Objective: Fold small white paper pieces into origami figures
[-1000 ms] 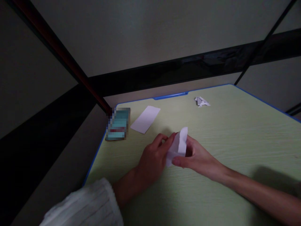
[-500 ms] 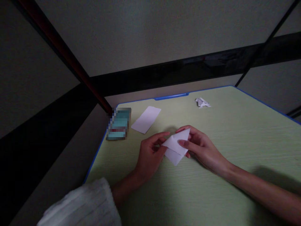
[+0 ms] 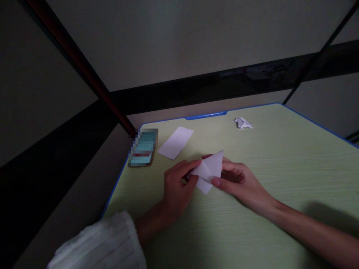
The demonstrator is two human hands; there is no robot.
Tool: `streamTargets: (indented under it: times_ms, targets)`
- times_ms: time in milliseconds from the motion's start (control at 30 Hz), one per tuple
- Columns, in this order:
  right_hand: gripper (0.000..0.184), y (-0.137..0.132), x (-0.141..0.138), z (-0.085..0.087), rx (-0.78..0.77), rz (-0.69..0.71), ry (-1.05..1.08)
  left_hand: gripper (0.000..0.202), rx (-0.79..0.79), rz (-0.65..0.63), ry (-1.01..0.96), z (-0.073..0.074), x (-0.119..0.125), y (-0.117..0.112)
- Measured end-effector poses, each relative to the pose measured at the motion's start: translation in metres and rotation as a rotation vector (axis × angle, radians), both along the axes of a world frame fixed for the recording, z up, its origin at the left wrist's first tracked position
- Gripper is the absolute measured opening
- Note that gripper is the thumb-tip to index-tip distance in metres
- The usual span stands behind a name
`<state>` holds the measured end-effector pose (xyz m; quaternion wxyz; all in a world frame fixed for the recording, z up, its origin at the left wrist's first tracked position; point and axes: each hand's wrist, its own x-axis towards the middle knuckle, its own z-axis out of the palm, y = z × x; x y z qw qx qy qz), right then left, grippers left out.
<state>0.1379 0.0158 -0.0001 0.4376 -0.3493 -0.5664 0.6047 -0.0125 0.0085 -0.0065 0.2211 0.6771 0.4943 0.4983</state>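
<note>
Both hands hold a folded white paper (image 3: 209, 171) at the middle of the pale green counter (image 3: 283, 160).
The left hand (image 3: 176, 186) has its grip pinched shut on the paper's left corner, and the right hand (image 3: 243, 183) has its grip pinched shut on the lower right edge. The sheet is creased into triangles. Beyond it lie a flat white slip (image 3: 175, 142), a teal card (image 3: 142, 147) at the blue-edged corner, and, well apart, a small folded paper figure (image 3: 243, 123).

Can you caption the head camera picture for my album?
Left hand and right hand hold a folded white paper at a green table.
</note>
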Motion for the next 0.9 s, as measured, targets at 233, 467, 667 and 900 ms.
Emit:
streamTargets:
  times_ms: [233, 467, 667, 900]
  targets:
    - [0.016, 0.0003, 0.0019, -0.0037, -0.092, -0.047, -0.004, 0.028, -0.276, -0.084, -0.153, -0.0065, 0.0038, 0.0020]
    - [0.018, 0.0028, 0.0035, -0.0054, -0.063, -0.100, -0.060, 0.015, -0.440, -0.074, -0.309, -0.0019, 0.0071, 0.0049]
    - [0.016, 0.0050, 0.0060, -0.0045, 0.113, -0.172, -0.033, 0.013, -0.430, -0.044, -0.381, -0.0005, 0.0053, 0.0072]
    - [0.018, 0.0063, 0.0087, -0.0079, -0.051, -0.152, -0.026, 0.012, -0.589, -0.168, -0.464, -0.0008, 0.0048, 0.0060]
